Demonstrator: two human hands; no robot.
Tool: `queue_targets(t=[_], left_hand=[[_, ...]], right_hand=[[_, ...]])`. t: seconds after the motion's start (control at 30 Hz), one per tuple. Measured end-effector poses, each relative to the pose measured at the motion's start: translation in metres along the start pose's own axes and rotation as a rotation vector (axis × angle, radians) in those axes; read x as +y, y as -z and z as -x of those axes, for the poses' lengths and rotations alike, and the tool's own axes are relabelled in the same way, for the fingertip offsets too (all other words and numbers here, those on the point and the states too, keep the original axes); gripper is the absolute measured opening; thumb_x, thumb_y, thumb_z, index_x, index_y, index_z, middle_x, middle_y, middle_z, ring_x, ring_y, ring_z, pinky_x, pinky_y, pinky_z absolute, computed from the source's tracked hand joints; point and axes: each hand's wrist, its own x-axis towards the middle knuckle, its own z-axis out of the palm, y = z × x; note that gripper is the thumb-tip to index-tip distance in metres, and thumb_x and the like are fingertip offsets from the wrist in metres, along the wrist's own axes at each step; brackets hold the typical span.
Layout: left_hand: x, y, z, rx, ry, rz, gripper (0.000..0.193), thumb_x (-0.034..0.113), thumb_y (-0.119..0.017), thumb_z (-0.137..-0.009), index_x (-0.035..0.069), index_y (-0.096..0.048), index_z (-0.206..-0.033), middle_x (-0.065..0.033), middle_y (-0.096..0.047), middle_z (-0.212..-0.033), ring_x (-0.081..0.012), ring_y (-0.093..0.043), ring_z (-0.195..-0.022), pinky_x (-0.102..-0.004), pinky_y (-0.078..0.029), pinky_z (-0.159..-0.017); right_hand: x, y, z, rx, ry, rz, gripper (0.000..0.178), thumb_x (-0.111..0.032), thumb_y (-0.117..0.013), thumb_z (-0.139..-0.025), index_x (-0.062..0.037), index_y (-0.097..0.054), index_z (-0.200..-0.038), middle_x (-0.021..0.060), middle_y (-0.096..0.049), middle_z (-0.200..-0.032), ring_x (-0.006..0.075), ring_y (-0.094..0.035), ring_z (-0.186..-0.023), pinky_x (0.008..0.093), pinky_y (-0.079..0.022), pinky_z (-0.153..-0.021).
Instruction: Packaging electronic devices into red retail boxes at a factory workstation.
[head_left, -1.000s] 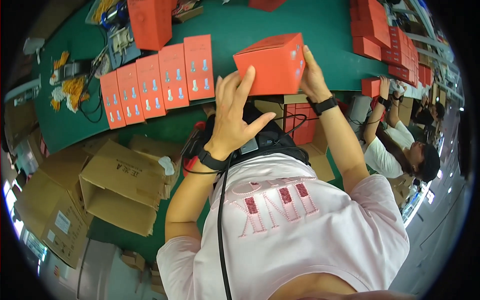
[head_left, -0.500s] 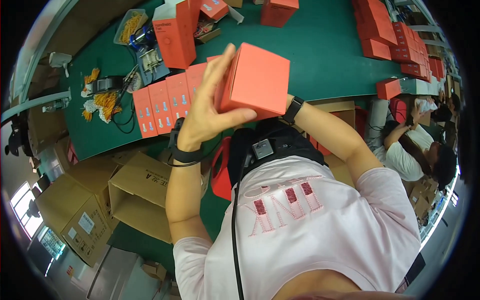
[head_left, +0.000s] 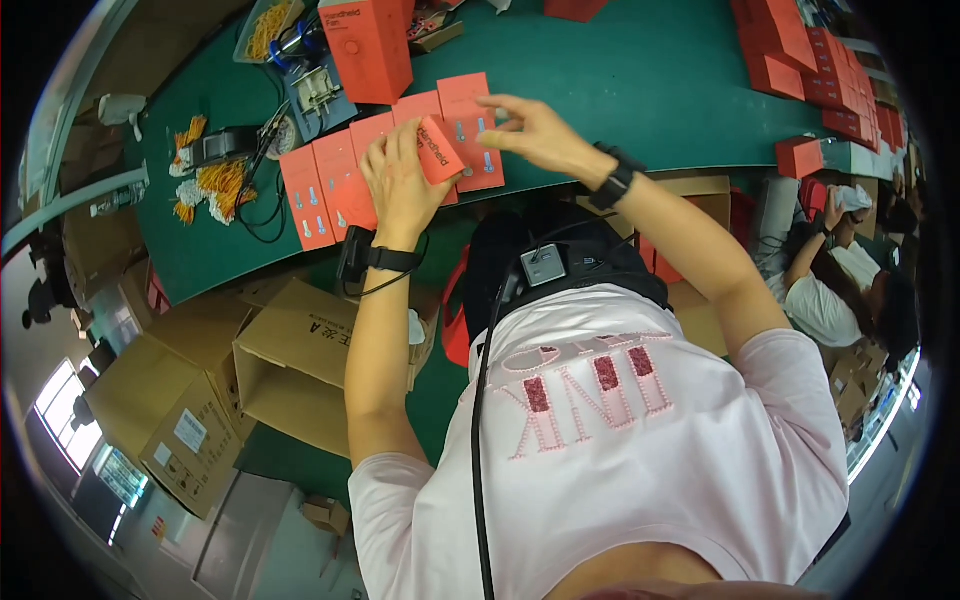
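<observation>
My left hand grips a small orange box by its lower end, tilted over a row of flat orange boxes lying side by side on the green table. My right hand hovers with its fingers spread just right of the held box. Its fingertips rest at the rightmost box of the row. Both wrists wear black bands.
A tall orange box stands behind the row. Stacks of orange boxes line the table's right side. Yellow cable bundles and tools lie at the left. Open cardboard cartons sit below the table edge. Another person sits at right.
Both hands held an orange box up close to the camera; they have come down and left to the row on the table, and now only the left hand grips it.
</observation>
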Motion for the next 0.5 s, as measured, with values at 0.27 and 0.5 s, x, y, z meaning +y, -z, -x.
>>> queue_targets(t=[0.27,0.5], left_hand=[[-0.005,-0.007,-0.012,-0.041,-0.073,0.01,0.091,0.037,-0.091,-0.062,0.01,-0.051,-0.138,-0.0107,-0.057,-0.133,-0.0335,-0.049,-0.122,-0.0519,-0.031,-0.107],[-0.003,-0.001,-0.01,-0.183,-0.034,0.065,0.086,0.034,-0.092,-0.06,0.009,-0.054,-0.134,-0.0066,-0.06,-0.131,-0.0304,-0.052,-0.12,-0.0514,-0.03,-0.109]], right_hand=[[0.029,-0.029,-0.034,-0.032,-0.125,-0.13,0.058,-0.031,-0.08,-0.085,0.0002,-0.065,-0.131,0.0181,-0.07,-0.118,0.0206,-0.067,-0.105,0.0323,-0.054,-0.089],[0.043,-0.033,-0.034,-0.147,-0.168,-0.368,0.051,-0.025,-0.079,-0.087,0.0033,-0.067,-0.127,0.0141,-0.073,-0.11,0.0148,-0.068,-0.096,0.0279,-0.054,-0.085]])
